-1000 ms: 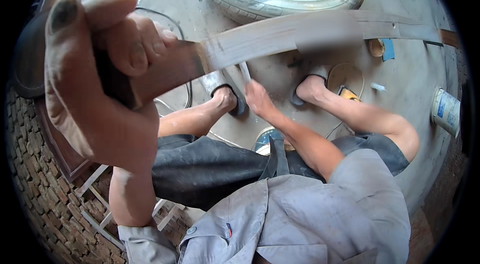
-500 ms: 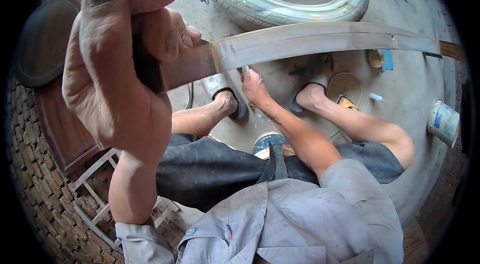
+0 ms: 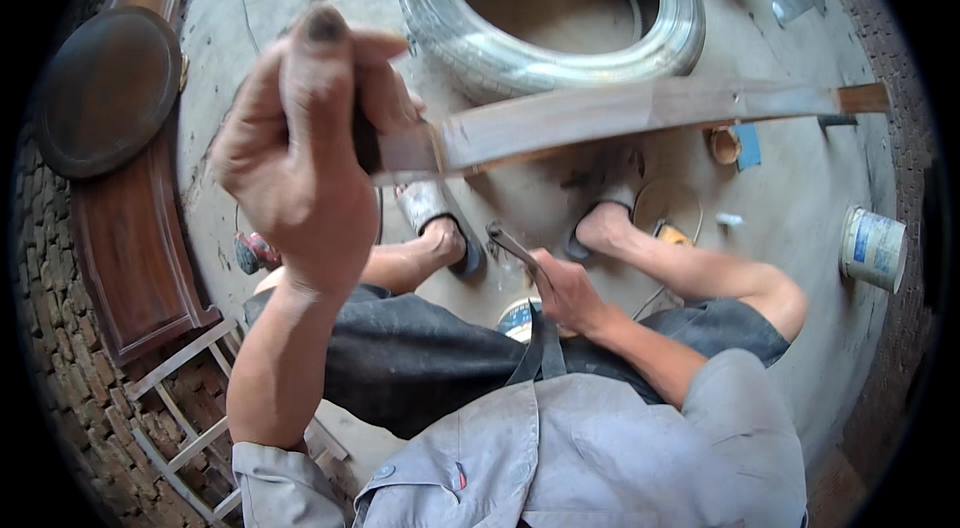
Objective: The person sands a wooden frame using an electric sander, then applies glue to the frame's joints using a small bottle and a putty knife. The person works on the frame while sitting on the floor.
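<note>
My left hand [image 3: 310, 153] is raised at the left, its fingers closed around the near end of a long, slightly curved wooden strip [image 3: 590, 123]. The strip reaches across to the right, pale along its middle and brown at both ends. Below it, close to my lap, my right hand [image 3: 572, 293] grips a thin, dark, narrow tool [image 3: 514, 246] whose end points up and to the left. Blur and my fingers hide the tool's exact kind. The strip and the tool are apart.
A large tyre [image 3: 550, 63] lies ahead on the concrete floor. At left are a round dark wooden panel [image 3: 108, 93] and a long carved wooden board [image 3: 135, 248]. A white bucket [image 3: 873, 248] stands at right; a tub [image 3: 517, 318] sits between my legs.
My right hand has drawn back from beneath the strip toward my lap, and the dark tool now shows. My left hand and the strip have shifted; the strip's gripped end is lower and further right.
</note>
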A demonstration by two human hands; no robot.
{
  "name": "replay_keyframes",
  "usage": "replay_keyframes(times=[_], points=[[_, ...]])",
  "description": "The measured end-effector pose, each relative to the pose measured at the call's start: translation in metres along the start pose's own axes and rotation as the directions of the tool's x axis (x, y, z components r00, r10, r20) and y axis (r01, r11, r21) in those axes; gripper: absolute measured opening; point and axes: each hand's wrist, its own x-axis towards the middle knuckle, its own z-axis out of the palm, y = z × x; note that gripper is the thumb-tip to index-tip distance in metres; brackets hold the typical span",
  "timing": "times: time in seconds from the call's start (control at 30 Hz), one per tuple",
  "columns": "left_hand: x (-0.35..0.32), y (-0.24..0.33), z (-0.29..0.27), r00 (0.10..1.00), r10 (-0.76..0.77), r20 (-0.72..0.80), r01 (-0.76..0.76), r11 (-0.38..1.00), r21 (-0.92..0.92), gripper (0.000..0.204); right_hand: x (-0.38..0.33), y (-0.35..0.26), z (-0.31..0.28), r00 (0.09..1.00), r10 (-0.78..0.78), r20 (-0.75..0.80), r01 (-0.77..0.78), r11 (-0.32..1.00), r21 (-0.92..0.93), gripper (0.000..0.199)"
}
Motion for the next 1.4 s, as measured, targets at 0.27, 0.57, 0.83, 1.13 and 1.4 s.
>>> replay_keyframes(times=[0.27, 0.57, 0.83, 1.13, 1.4], points=[[-0.014, 0.006, 0.002, 1.000, 0.003, 0.002, -0.003, 1.000, 0.019, 0.031, 0.005, -0.122, -0.050, 0.983, 0.109, -0.146, -0.097, 0.991, 0.088, 0.029], [-0.019, 0.006, 0.003, 1.000, 0.006, 0.005, -0.006, 1.000, -0.008, 0.030, 0.041, -0.158, -0.031, 0.952, 0.306, -0.005, -0.302, 0.940, 0.161, 0.029], [-0.022, 0.008, 0.001, 1.000, 0.014, 0.015, -0.013, 1.000, -0.018, 0.028, 0.033, -0.132, -0.077, 0.960, -0.215, -0.179, 0.164, 0.951, -0.263, 0.014], [-0.016, 0.007, 0.001, 0.998, -0.055, -0.001, 0.055, 0.998, -0.032, 0.033, 0.089, -0.166, -0.101, 0.871, -0.147, 0.469, 0.449, 0.628, -0.635, 0.014], [-0.016, 0.008, 0.001, 0.998, -0.056, 0.003, 0.056, 0.997, -0.051, 0.033, 0.082, -0.168, -0.086, 0.892, -0.134, 0.432, 0.434, 0.523, -0.734, 0.014]])
